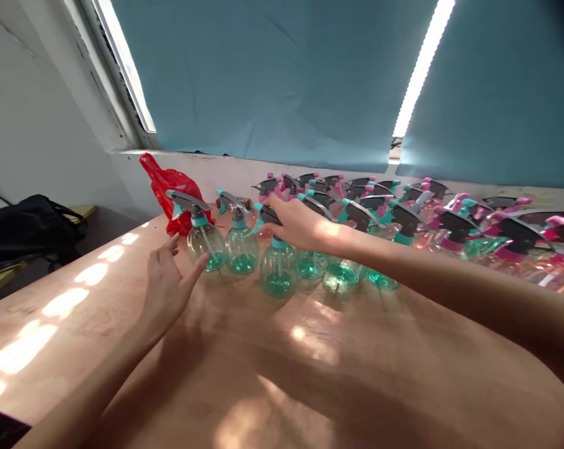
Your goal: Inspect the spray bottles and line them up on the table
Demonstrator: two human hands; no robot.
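My right hand is closed over the grey and teal trigger head of a clear spray bottle with a green base, which stands upright on the wooden table. My left hand is held over the table with its fingers apart and nothing in it. Closest to it is another green spray bottle at the left end of the row. Between the two hands stands one more teal-topped spray bottle, untouched.
Many pink-topped spray bottles and teal-topped ones crowd the table's right and back. A red plastic bag sits at the back left. A black bag lies beyond the left edge. Blue blinds cover the window behind.
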